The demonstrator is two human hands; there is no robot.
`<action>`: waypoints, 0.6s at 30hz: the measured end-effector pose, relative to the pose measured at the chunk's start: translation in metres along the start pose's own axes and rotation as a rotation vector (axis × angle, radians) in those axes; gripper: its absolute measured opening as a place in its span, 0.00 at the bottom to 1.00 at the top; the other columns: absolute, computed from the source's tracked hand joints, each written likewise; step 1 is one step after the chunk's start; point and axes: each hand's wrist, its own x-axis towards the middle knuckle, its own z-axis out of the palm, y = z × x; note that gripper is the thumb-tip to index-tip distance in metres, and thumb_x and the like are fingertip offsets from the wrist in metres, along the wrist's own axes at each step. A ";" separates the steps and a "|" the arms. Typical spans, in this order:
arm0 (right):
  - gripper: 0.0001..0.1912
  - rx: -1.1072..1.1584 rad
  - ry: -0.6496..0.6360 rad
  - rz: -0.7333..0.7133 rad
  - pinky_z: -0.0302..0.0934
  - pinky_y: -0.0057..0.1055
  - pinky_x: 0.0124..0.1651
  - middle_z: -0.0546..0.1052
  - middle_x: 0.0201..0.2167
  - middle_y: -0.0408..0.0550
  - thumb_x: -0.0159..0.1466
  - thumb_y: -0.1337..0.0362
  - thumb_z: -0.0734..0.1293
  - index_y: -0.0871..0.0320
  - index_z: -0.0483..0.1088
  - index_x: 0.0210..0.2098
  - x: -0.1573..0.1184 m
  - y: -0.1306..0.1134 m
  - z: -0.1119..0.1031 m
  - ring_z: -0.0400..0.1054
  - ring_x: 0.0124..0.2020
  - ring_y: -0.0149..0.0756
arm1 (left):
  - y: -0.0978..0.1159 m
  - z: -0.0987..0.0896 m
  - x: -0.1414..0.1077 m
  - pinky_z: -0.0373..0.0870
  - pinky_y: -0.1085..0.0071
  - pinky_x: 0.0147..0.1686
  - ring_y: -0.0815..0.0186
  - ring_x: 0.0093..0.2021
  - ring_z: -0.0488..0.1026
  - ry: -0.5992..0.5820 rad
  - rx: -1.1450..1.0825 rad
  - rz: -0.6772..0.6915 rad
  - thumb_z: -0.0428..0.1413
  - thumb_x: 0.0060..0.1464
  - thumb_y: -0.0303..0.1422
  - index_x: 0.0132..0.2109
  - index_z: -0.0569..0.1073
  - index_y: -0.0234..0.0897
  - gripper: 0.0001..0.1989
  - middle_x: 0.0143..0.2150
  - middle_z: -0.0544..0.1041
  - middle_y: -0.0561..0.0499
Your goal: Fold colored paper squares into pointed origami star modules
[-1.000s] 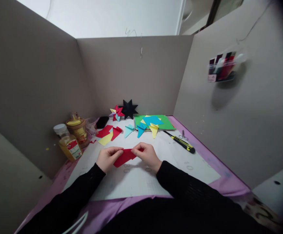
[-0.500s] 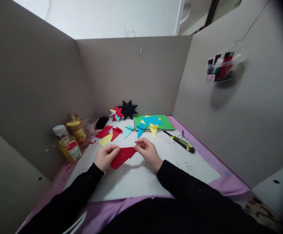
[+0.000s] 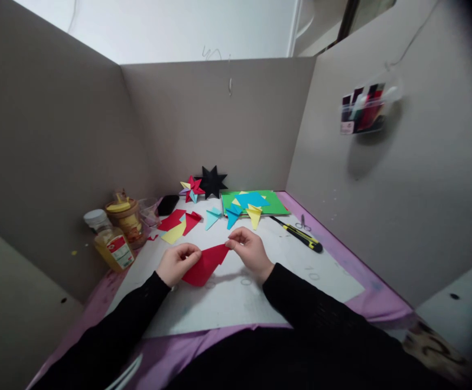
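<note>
A folded piece of red paper (image 3: 205,266) hangs between my two hands above the white board (image 3: 203,317). My left hand (image 3: 178,262) pinches its upper left edge, thumb on top. At its pointed right corner, the thumb and fingertips of my right hand (image 3: 251,251) are closed on it. Behind my hands stand a row of folded paper pieces: a light blue one (image 3: 212,218), a blue one (image 3: 233,215) and a yellow one (image 3: 254,215). Red paper (image 3: 192,221) and a yellow sheet (image 3: 174,232) lie to their left.
A utility knife (image 3: 299,235) and small scissors (image 3: 303,224) lie on the right. At left stand a glue bottle (image 3: 112,246), a brown jar (image 3: 126,219) and a clear cup (image 3: 149,211). Paper stars (image 3: 212,181), a black phone (image 3: 168,205) and green sheets (image 3: 279,203) are at the back.
The red paper has tilted, its right corner now higher and its lower part swung slightly right. Both hands keep their pinch. The whole view has shifted a little.
</note>
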 end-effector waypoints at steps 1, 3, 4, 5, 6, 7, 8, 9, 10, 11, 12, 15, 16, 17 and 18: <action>0.05 -0.010 -0.013 -0.011 0.61 0.28 0.32 0.71 0.24 0.41 0.52 0.66 0.69 0.58 0.68 0.28 -0.001 0.000 0.000 0.65 0.27 0.31 | 0.000 0.000 0.000 0.64 0.73 0.25 0.67 0.25 0.69 -0.035 0.027 0.007 0.55 0.47 0.42 0.30 0.75 0.32 0.15 0.26 0.76 0.48; 0.05 -0.021 -0.043 -0.031 0.61 0.29 0.33 0.71 0.24 0.41 0.52 0.66 0.70 0.58 0.69 0.27 -0.002 -0.001 0.001 0.65 0.27 0.31 | 0.001 0.000 -0.001 0.64 0.73 0.26 0.66 0.26 0.69 -0.095 0.061 0.013 0.54 0.48 0.42 0.31 0.75 0.32 0.16 0.27 0.77 0.47; 0.05 -0.022 -0.057 -0.041 0.60 0.29 0.33 0.71 0.24 0.41 0.52 0.66 0.70 0.58 0.69 0.27 -0.003 -0.002 0.002 0.65 0.27 0.31 | 0.002 0.001 -0.001 0.64 0.73 0.26 0.66 0.26 0.70 -0.122 0.072 0.014 0.53 0.49 0.42 0.31 0.75 0.32 0.16 0.27 0.77 0.47; 0.05 -0.019 -0.066 -0.048 0.60 0.29 0.34 0.71 0.24 0.41 0.52 0.66 0.70 0.58 0.69 0.27 -0.003 -0.003 0.003 0.65 0.28 0.31 | 0.002 0.001 -0.002 0.65 0.73 0.26 0.66 0.26 0.70 -0.145 0.085 0.018 0.53 0.49 0.42 0.32 0.76 0.32 0.16 0.27 0.77 0.47; 0.06 -0.011 -0.067 -0.052 0.60 0.29 0.34 0.71 0.24 0.42 0.52 0.65 0.70 0.58 0.69 0.26 -0.004 -0.003 0.005 0.65 0.28 0.31 | 0.003 0.002 -0.002 0.64 0.73 0.26 0.66 0.26 0.70 -0.162 0.101 0.027 0.53 0.50 0.42 0.32 0.76 0.32 0.16 0.27 0.77 0.47; 0.06 0.008 -0.061 -0.050 0.60 0.29 0.34 0.71 0.24 0.42 0.52 0.65 0.71 0.58 0.69 0.26 -0.004 -0.004 0.006 0.65 0.28 0.31 | 0.005 0.002 -0.003 0.64 0.73 0.26 0.66 0.26 0.70 -0.171 0.123 0.041 0.52 0.50 0.41 0.32 0.76 0.32 0.16 0.27 0.77 0.48; 0.06 0.040 -0.054 -0.039 0.61 0.29 0.34 0.71 0.25 0.42 0.52 0.65 0.71 0.58 0.69 0.27 -0.005 -0.004 0.008 0.66 0.28 0.31 | 0.006 0.002 -0.004 0.64 0.74 0.25 0.66 0.26 0.70 -0.166 0.148 0.060 0.52 0.51 0.41 0.31 0.76 0.32 0.16 0.26 0.77 0.48; 0.07 0.080 -0.054 -0.020 0.61 0.29 0.35 0.71 0.25 0.42 0.52 0.64 0.71 0.57 0.69 0.29 -0.005 -0.004 0.010 0.66 0.28 0.32 | 0.008 0.002 -0.006 0.64 0.74 0.25 0.66 0.25 0.70 -0.146 0.171 0.082 0.52 0.51 0.40 0.31 0.76 0.32 0.15 0.26 0.77 0.49; 0.09 0.124 -0.068 0.006 0.61 0.30 0.35 0.71 0.25 0.42 0.52 0.64 0.71 0.57 0.69 0.32 -0.006 -0.004 0.013 0.66 0.28 0.32 | 0.010 0.002 -0.007 0.64 0.74 0.26 0.67 0.26 0.70 -0.111 0.185 0.103 0.52 0.51 0.40 0.31 0.76 0.33 0.15 0.26 0.77 0.49; 0.11 0.161 -0.100 0.035 0.61 0.30 0.34 0.72 0.25 0.41 0.52 0.63 0.71 0.57 0.69 0.34 -0.007 -0.004 0.015 0.66 0.28 0.32 | 0.012 0.002 -0.008 0.64 0.74 0.26 0.67 0.26 0.70 -0.067 0.188 0.119 0.52 0.52 0.40 0.31 0.76 0.33 0.15 0.26 0.77 0.49; 0.11 0.187 -0.144 0.066 0.60 0.29 0.34 0.71 0.25 0.42 0.52 0.62 0.71 0.57 0.68 0.34 -0.008 -0.003 0.018 0.66 0.28 0.32 | 0.013 0.002 -0.010 0.64 0.75 0.26 0.67 0.26 0.70 -0.020 0.181 0.127 0.52 0.52 0.40 0.31 0.76 0.33 0.15 0.27 0.77 0.49; 0.10 0.188 -0.246 0.140 0.58 0.29 0.33 0.70 0.24 0.42 0.55 0.59 0.69 0.59 0.67 0.27 -0.013 0.001 0.025 0.63 0.27 0.31 | 0.015 0.003 -0.012 0.65 0.75 0.27 0.67 0.27 0.71 0.070 0.134 0.116 0.52 0.51 0.40 0.31 0.76 0.33 0.15 0.27 0.78 0.49; 0.12 0.181 -0.252 0.156 0.58 0.29 0.32 0.69 0.23 0.42 0.55 0.58 0.68 0.59 0.66 0.24 -0.014 0.002 0.027 0.62 0.26 0.30 | 0.015 0.004 -0.012 0.65 0.75 0.27 0.67 0.27 0.71 0.080 0.118 0.105 0.52 0.51 0.40 0.31 0.76 0.33 0.15 0.27 0.78 0.49; 0.13 0.171 -0.247 0.165 0.57 0.28 0.31 0.68 0.22 0.41 0.56 0.57 0.68 0.59 0.65 0.23 -0.015 0.004 0.029 0.61 0.25 0.29 | 0.014 0.005 -0.012 0.65 0.75 0.27 0.67 0.27 0.70 0.079 0.101 0.092 0.52 0.51 0.40 0.31 0.76 0.33 0.15 0.27 0.77 0.49; 0.14 0.161 -0.239 0.168 0.55 0.27 0.30 0.67 0.22 0.40 0.56 0.57 0.67 0.59 0.64 0.22 -0.015 0.006 0.029 0.59 0.24 0.29 | 0.013 0.005 -0.011 0.64 0.75 0.27 0.67 0.27 0.70 0.067 0.087 0.078 0.53 0.51 0.40 0.31 0.76 0.33 0.15 0.27 0.77 0.49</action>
